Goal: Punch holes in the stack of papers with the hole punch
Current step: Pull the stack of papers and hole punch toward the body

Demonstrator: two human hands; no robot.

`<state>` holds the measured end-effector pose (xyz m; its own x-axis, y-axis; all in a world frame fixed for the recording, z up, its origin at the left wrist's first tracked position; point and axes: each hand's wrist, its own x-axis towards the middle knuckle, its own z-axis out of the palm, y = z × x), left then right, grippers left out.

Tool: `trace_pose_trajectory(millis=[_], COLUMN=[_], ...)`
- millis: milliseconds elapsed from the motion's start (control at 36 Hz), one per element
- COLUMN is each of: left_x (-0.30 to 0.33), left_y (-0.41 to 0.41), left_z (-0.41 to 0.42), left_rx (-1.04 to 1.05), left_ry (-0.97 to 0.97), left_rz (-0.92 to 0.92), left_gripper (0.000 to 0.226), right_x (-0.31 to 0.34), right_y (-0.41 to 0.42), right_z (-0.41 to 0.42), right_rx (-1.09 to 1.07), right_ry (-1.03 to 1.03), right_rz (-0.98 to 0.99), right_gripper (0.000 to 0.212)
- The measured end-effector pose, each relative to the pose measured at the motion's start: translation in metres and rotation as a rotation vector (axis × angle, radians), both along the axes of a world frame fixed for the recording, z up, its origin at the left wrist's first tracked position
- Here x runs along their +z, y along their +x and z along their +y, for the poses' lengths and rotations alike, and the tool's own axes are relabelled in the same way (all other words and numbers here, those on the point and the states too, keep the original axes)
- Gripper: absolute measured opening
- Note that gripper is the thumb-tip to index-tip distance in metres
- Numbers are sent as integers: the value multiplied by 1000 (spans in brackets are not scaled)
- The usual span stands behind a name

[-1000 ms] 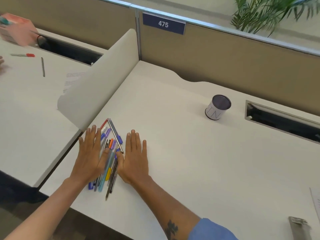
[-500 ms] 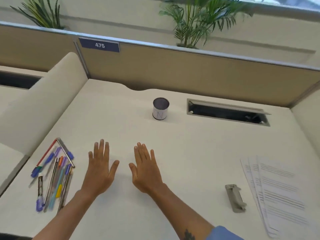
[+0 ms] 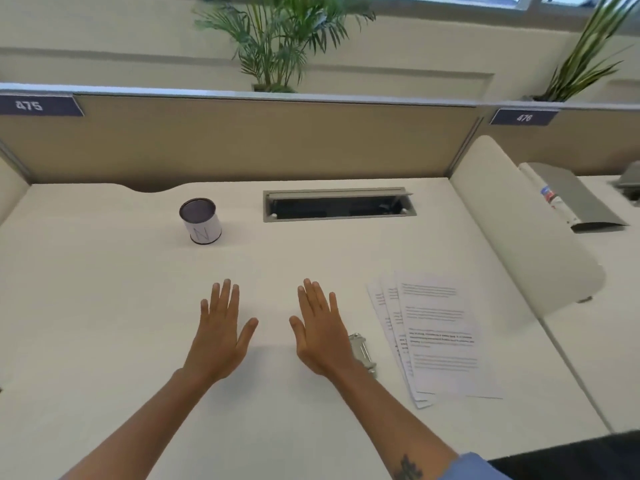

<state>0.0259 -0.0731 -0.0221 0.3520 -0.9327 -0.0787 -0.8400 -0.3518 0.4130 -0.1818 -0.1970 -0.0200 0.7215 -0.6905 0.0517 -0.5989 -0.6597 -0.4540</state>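
Observation:
A fanned stack of printed papers (image 3: 437, 336) lies on the white desk (image 3: 104, 306) to the right. A small grey metal hole punch (image 3: 363, 353) sits just left of the papers, partly hidden behind my right wrist. My right hand (image 3: 320, 332) lies flat and open, palm down, beside the punch without gripping it. My left hand (image 3: 220, 332) rests flat and open further left, holding nothing.
A white pen cup (image 3: 201, 221) with a dark inside stands at the back left. An open cable tray (image 3: 339, 204) is set into the desk's rear. Curved white dividers (image 3: 526, 230) bound the desk on the right; a beige partition runs along the back.
The view has swung right: the pile of pens has left the frame, and the papers and hole punch now sit close to my right hand. Both hands stay flat and empty.

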Motion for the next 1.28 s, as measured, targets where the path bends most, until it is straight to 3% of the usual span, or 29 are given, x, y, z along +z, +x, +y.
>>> trace_pose_trajectory(millis=[500,972,1278], left_x=[-24,-39,-26], left_y=[-159,-208,-226], left_z=[-138,-198,-213], left_rx=[-269,-252,-138], left_ry=[44,131,-67], left_rz=[37,113,475], left_gripper=[81,90,118], right_x=[-26,-58,-58], right_y=[-175,-232,-233], right_z=[-78,-78,-81], right_rx=[-301,-425,-433], right_ry=[-14,86,80], right_rz=[79,170,165], right_gripper=[66,69,69])
